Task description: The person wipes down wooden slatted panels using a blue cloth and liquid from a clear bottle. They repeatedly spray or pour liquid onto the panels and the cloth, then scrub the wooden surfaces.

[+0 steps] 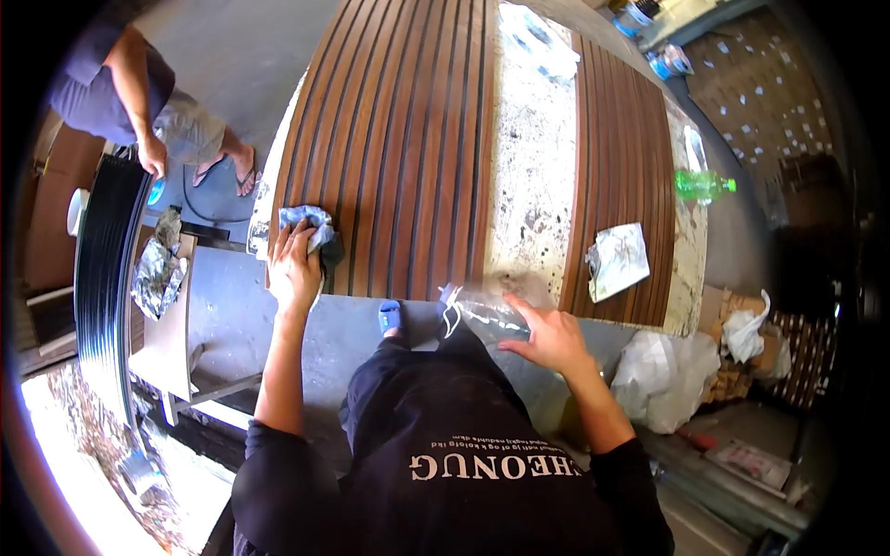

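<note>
My left hand (295,274) presses a crumpled blue-grey rag (311,222) onto the near left corner of a brown slatted panel (394,139). Its fingers are closed over the rag. By the near edge, my right hand (549,339) hovers with thumb and forefinger spread apart. Just beside those fingers is a blurred, see-through plastic piece (491,310); I cannot tell whether they touch it. A folded white cloth (618,262) lies on a narrower slatted panel (616,139) to the right.
The panels lie on a paint-spotted white tabletop (530,167). A green bottle (703,185) lies at the right edge, crumpled plastic (540,42) at the far end. Plastic bags (666,375) sit at lower right. A person (139,93) stands far left, near dark ribbed panels (111,278).
</note>
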`<state>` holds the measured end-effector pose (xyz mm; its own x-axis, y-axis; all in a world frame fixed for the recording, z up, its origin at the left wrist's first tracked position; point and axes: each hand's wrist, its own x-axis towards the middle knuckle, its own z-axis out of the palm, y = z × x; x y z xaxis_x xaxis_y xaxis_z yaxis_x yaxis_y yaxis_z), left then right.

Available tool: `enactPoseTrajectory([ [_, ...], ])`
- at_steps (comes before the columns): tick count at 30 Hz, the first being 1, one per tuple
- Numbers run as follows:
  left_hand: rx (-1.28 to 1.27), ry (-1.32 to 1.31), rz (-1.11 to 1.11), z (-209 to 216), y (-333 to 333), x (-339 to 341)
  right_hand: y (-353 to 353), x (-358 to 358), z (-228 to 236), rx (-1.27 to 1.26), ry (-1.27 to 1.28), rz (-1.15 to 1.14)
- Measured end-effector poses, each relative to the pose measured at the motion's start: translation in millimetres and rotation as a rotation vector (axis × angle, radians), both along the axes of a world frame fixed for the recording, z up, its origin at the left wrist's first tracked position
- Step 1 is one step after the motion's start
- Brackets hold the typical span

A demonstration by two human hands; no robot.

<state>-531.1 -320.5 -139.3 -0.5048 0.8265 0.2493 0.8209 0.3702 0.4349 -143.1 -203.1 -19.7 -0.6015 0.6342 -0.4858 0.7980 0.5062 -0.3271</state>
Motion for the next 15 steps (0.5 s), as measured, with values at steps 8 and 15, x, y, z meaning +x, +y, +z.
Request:
enactPoseTrajectory([
  [8, 0.028, -0.158, -0.052, 7.8, -15.5, -4.5, -16.1, -11.4, 1.6, 0.108, -0.036, 0.0],
  [15, -0.06, 0.01, -0.386, 13.2, 26.7, 55.4, -24.7, 0.0, -10.4, 0.158, -0.037, -0.012],
])
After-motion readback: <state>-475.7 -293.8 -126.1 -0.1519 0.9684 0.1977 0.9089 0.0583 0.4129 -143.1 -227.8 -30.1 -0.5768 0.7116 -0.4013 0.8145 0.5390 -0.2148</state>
